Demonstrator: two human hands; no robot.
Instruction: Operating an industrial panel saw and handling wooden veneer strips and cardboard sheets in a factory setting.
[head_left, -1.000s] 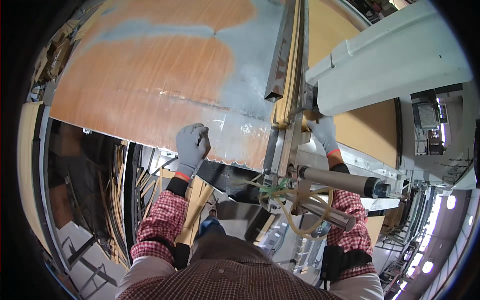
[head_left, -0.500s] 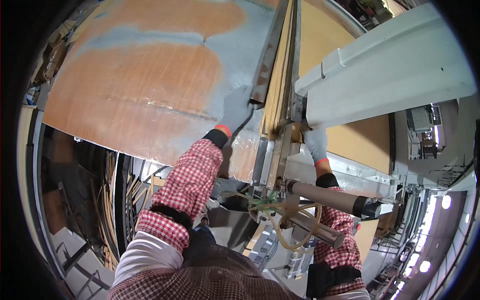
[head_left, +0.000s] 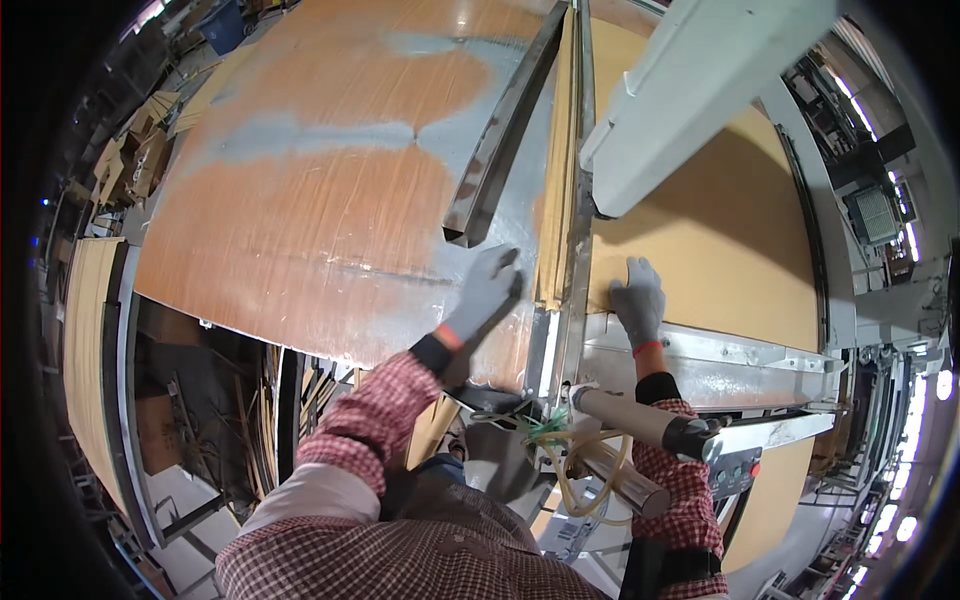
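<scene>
My left hand (head_left: 486, 292), in a grey glove, is over the worn metal-and-wood tabletop (head_left: 310, 220), just below the near end of a dark metal bar (head_left: 503, 130). Its fingers are loosely bent and apart, with nothing in them; a gap separates it from the bar. The bar lies slanted on the tabletop, left of a long metal rail (head_left: 580, 210) and a stack of thin yellowish strips (head_left: 556, 180). Right of the rail, my gloved right hand (head_left: 640, 302) rests open, fingers spread, at the near edge of a yellow-brown board (head_left: 720, 250).
A large white machine arm (head_left: 690, 90) slants over the board. Below my right hand, a grey cylinder (head_left: 640, 415) and looped yellowish hoses (head_left: 575, 470) stick out, beside a control box (head_left: 735, 475) with a red button. Wooden strips (head_left: 315, 395) stand under the tabletop.
My left hand has come off the bar's near end and moved back toward me. The bar now lies farther left of the rail. My right hand is out from beside the machine arm, onto the board.
</scene>
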